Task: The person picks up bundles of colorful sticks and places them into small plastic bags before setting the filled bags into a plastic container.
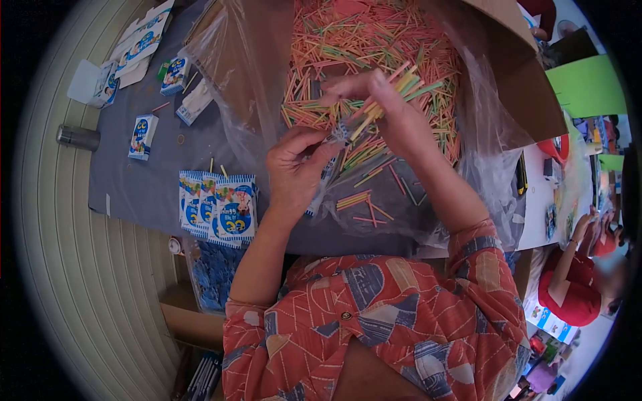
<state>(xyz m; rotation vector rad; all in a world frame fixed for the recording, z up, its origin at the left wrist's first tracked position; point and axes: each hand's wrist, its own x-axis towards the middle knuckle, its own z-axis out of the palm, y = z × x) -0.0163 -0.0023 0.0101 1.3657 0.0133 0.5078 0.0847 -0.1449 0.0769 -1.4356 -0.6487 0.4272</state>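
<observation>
My left hand [297,164] is closed, thumb and fingers pinching a small blue-and-white packet [340,134] at its crinkled end. Beside it, my right hand [398,120] grips a bunch of thin sticks [405,84] in yellow, green and pink, their lower ends close to that packet. Both hands are over the near side of a large cardboard box [521,87] lined with clear plastic, where a deep heap of the same coloured sticks [374,40] lies. A few loose sticks [358,198] rest on the plastic nearer my body.
Several filled blue-and-white packets [234,210] overlap on the grey table [117,180] at left. Small printed boxes [142,137] stand farther back. Below the table edge sits a bin of blue wrappers [214,271]. At right, a person in red [572,287] works at another table.
</observation>
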